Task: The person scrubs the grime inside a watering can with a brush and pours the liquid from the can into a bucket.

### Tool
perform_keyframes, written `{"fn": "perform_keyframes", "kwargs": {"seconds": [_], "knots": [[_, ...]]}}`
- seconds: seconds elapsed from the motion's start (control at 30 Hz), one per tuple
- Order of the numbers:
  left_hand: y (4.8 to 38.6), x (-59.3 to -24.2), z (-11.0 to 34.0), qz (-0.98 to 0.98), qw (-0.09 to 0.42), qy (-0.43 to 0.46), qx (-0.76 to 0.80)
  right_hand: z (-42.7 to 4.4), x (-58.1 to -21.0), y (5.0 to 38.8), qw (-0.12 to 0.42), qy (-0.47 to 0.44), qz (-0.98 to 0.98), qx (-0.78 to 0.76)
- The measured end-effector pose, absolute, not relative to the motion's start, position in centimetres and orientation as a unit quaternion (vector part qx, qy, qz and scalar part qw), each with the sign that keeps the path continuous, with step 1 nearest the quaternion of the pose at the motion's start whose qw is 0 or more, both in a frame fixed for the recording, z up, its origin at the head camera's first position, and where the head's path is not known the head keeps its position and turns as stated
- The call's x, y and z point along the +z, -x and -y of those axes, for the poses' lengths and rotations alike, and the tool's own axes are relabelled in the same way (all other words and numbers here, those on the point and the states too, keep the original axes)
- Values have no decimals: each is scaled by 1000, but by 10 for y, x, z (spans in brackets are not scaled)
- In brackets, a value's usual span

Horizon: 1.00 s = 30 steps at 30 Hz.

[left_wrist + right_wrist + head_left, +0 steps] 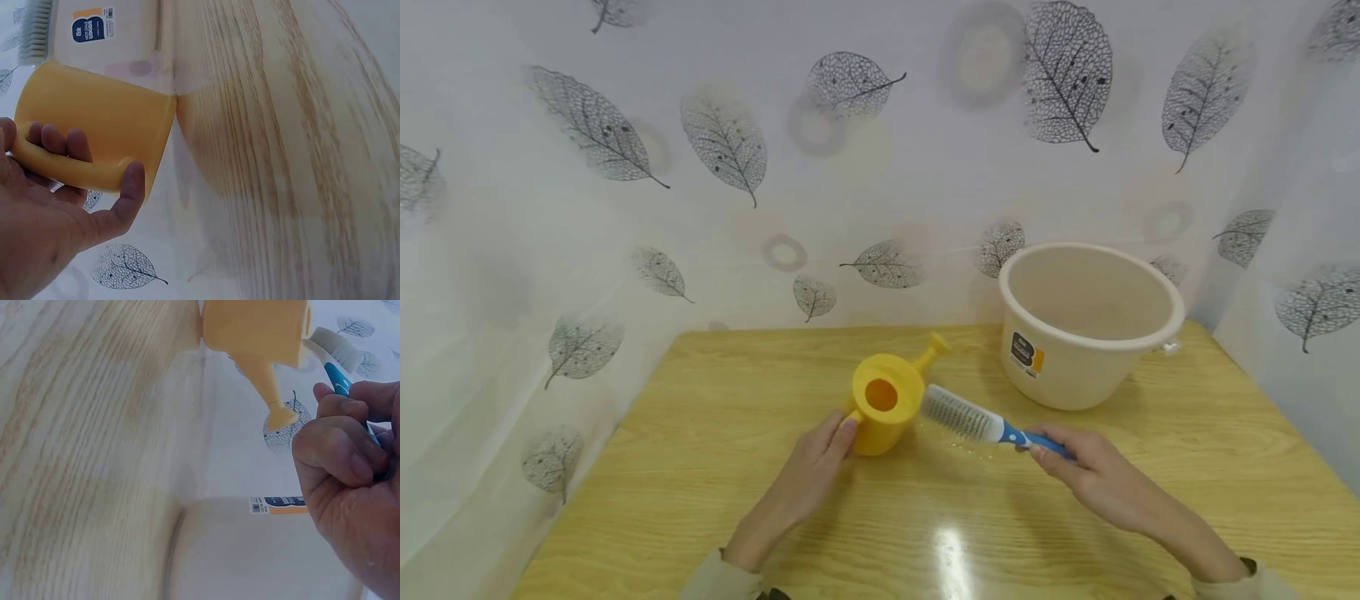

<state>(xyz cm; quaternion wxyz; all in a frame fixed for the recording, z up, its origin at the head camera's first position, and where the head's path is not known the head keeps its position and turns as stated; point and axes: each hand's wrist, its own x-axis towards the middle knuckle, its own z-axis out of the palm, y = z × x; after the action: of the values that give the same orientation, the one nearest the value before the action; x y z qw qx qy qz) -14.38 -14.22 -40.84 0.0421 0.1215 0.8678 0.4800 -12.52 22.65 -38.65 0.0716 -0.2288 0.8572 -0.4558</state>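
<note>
A: Start at the left. What's the room like?
B: White sheeting (700,50) printed with dark leaves (1067,71) hangs at the left, across the back and down the right side.
A: And the surface?
B: A yellowish wood-grain table (700,450), its back edge meeting the sheeting.
A: Who's working there?
B: A person. The left hand (816,467) grips the handle of a yellow watering can (880,437) near the middle; the can leans, its spout pointing back and right.
A: Anything right of that?
B: A glare patch (951,554) shines on the near wood. Above it, the head of a blue-handled brush (962,414) is just beside the can; I can't tell if they touch. The right hand (1090,471) has its fingers curled round the brush handle.
A: Last thing?
B: A cream bucket (1063,379), labelled, stands back right on the table.
</note>
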Motion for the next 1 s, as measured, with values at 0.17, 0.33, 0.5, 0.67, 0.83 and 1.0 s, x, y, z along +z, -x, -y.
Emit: {"fn": "perform_keyframes", "kwargs": {"seconds": [0.17, 0.33, 0.5, 0.67, 0.83, 1.0], "knots": [[142, -408, 139, -873, 33, -134, 468, -225, -382, 124, 46, 216, -869, -442], [142, -411, 137, -874, 18, -136, 466, -220, -378, 125, 39, 225, -869, -439], [144, -413, 133, -880, 2, -132, 455, -213, -379, 125, 8, 242, -872, -424], [143, -412, 131, -881, -3, -138, 452, -205, -383, 126, -59, 290, -873, -388], [142, -411, 130, -879, 6, -145, 455, -197, -387, 130, -178, 364, -855, -323], [142, -412, 130, -879, 16, -151, 453, -193, -386, 133, -234, 380, -847, -289]]}}
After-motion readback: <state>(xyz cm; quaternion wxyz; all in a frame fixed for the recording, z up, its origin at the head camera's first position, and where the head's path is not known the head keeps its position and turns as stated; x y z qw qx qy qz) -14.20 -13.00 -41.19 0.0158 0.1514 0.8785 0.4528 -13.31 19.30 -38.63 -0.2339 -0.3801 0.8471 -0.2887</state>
